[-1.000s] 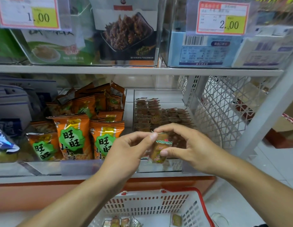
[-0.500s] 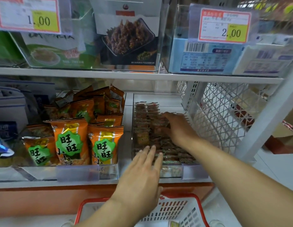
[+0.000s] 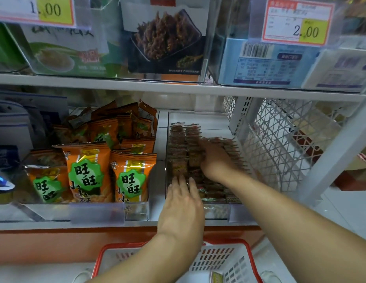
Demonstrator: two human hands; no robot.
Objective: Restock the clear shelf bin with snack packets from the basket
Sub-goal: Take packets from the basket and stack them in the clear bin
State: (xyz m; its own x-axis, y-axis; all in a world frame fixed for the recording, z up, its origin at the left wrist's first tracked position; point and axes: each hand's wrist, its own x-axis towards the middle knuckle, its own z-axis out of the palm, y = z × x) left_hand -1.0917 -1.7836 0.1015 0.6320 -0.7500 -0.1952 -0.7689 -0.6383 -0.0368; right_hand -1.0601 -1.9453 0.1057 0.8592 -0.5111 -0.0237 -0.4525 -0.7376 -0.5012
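Observation:
The clear shelf bin (image 3: 198, 116) on the lower shelf holds rows of small brown snack packets (image 3: 179, 139). My right hand (image 3: 213, 158) reaches deep into the bin, fingers laid on the packets in the middle rows; whether it holds one is hidden. At the bin's front my left hand (image 3: 182, 207) lies flat with straight fingers on the nearest packets. Below the shelf stands the white basket with a red rim (image 3: 229, 260), and one small packet (image 3: 217, 277) shows inside it.
Orange and green snack bags (image 3: 86, 172) fill the bin to the left. A white wire mesh panel (image 3: 280, 144) closes the shelf on the right. The upper shelf (image 3: 178, 86) with boxed goods and price tags hangs close above.
One second ago both hands pinched a packet in front of the bin. My right hand has since gone into the bin and my left hand moved up onto its front packets.

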